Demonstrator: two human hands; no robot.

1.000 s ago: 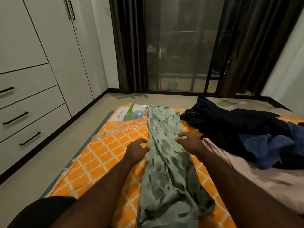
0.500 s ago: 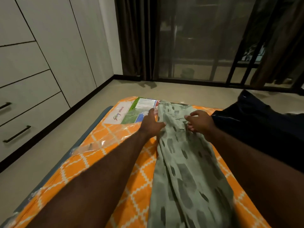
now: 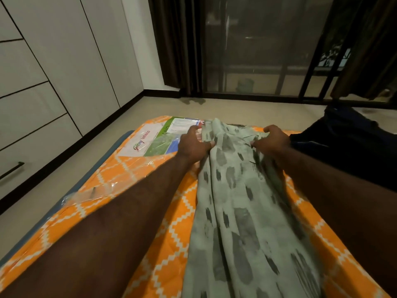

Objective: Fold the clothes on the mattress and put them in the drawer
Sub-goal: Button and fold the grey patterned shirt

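Left grip (image 3: 193, 145) and right grip (image 3: 272, 141) both pinch far end of green garment (image 3: 236, 203), lying lengthwise on mattress (image 3: 176, 259); cross-fold pending; dark pile (image 3: 348, 147) unfolded; drawers (image 3: 25, 100) closed.

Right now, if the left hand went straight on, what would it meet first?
Likely the printed label under plastic at the mattress end, just ahead of the left hand gripping the green garment; then bare floor.
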